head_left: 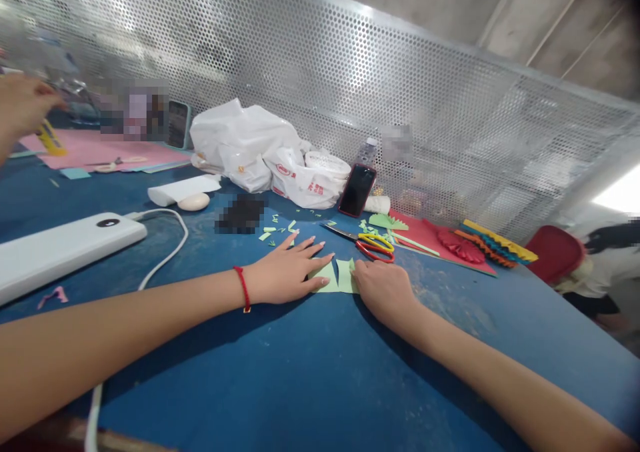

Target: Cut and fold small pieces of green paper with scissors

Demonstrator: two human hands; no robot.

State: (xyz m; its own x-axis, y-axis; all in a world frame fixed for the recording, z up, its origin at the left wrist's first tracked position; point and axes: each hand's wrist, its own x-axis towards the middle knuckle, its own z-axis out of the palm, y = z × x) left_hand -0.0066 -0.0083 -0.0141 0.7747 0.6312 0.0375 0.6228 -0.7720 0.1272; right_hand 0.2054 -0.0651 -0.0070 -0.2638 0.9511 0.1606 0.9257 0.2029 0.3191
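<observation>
A small piece of light green paper (345,279) lies on the blue table, with a narrow V-shaped gap at its upper middle. My left hand (280,275), a red cord bracelet on its wrist, rests flat over the left part of the paper with fingers spread. At the paper's right edge, my right hand (387,291) is closed, its fingers curled down on that edge. Just beyond the right hand lie scissors (376,245) with red and yellow handles, blades pointing left. Green paper scraps (265,235) are scattered beyond my left fingertips.
A white power bank (75,249) with a cable lies left. White plastic bags (250,145) and a leaning phone (357,191) stand at the back. Folded paper fans (457,242) sit on red paper (425,255). Another person's hand (23,109) is near a yellow glue stick (51,139).
</observation>
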